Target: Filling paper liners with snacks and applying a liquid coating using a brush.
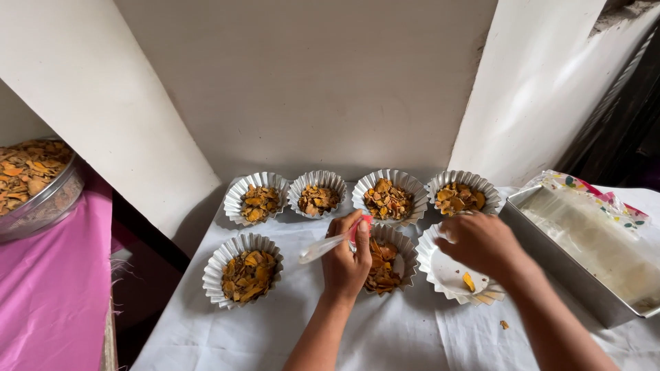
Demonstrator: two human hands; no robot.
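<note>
My left hand (347, 257) grips a clear plastic spoon (323, 247) with a pink end, its bowl pointing left, beside a fluted silver cup (405, 249) filled with dried orange-brown slices. My right hand (478, 242) reaches over a nearly bare fluted cup (443, 275) that holds one yellow slice (468, 281); its fingers curl near the cup's far rim, and whether they pinch anything is hidden. Several other filled fluted cups stand around: one at front left (246, 275) and a back row, such as the cup (258, 199) at its left end.
A rectangular metal tray (543, 233) lined with plastic sits at the right, a patterned wrapper (591, 189) behind it. A metal sieve bowl (41, 199) of more slices rests on pink cloth (55, 288) at left. White cloth (289, 330) covers the table; walls stand close behind.
</note>
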